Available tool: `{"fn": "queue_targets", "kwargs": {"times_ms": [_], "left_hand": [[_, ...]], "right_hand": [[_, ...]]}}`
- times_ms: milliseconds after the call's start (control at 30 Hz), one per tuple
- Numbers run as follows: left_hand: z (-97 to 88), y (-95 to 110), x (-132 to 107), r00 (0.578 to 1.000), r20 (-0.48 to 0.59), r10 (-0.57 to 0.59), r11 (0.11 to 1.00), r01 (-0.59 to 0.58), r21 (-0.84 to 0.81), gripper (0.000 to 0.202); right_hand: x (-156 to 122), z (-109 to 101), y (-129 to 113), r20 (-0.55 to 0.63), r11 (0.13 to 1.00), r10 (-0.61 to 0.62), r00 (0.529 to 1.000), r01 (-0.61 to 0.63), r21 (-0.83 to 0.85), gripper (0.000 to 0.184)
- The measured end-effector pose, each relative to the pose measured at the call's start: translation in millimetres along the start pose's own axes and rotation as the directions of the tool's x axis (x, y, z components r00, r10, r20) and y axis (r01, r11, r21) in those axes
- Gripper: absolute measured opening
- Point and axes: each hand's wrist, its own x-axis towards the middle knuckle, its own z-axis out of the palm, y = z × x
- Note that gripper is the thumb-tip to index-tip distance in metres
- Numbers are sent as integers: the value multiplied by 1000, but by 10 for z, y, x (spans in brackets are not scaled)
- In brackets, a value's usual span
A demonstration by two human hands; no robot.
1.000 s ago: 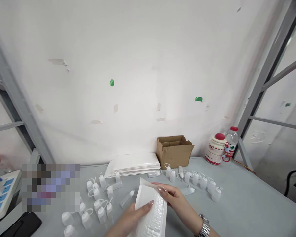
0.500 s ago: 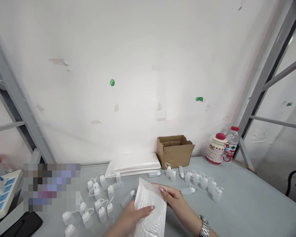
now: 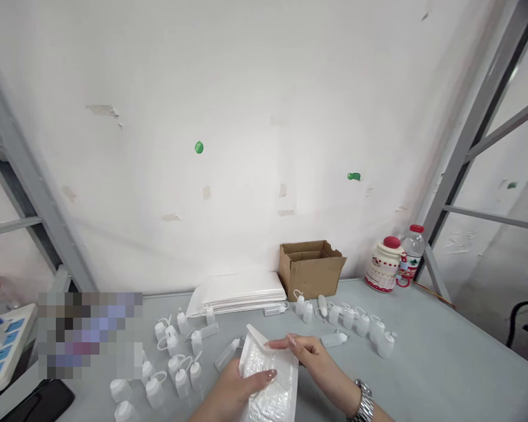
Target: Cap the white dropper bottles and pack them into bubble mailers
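A white padded bubble envelope (image 3: 275,400) stands tilted at the bottom middle of the head view, its top flap partly folded over toward me. My left hand (image 3: 233,391) grips its left side, thumb across the front and the other fingers hidden behind. At the top edge, my right hand (image 3: 313,356) has its index finger stretched along the flap, with the thumb close to it; the remaining fingers are partly hidden. Just left of the envelope lies a clear squeeze bottle (image 3: 227,355). Whether anything is inside the envelope cannot be seen.
Several small capped bottles (image 3: 155,391) stand on the left, more (image 3: 363,326) on the right. Behind are a stack of white envelopes (image 3: 242,288) and an open cardboard box (image 3: 314,279). A red-lidded jar (image 3: 382,268), a water bottle (image 3: 412,249) and a phone (image 3: 48,401) lie further out.
The envelope's flap, upright before, has been folded down toward me. My right index finger has moved left across the fold. My left hand keeps its grip.
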Motion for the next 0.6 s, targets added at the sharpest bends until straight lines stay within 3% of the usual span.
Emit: {"fn": "queue_targets", "kwargs": {"times_ms": [100,233,333,400,467,600], "left_hand": [[1,-24,8,1000,-15,-4,1000,4,9,49],[3,-45,21,999,-52,13,998,-10,59,50],[1,-46,23,1000,8,23,998,-24,54,55],[2,-41,15,999,47,17,999,-19,41,56],[7,-34,3,998,62,3,1000,-4,17,54],[28,-19,-19,998,59,-15,999,18,-47,50]], "right_hand": [[16,13,47,-23,999,25,999,-25,26,60],[56,29,103,-59,1000,10,998,-10,1,40],[68,28,129,-88,1000,-6,996,6,3,33],[67,27,140,-110,1000,-8,994,8,2,38],[63,34,154,-117,1000,19,993,-18,5,49],[65,65,208,-55,991,131,990,-131,2,38]]}}
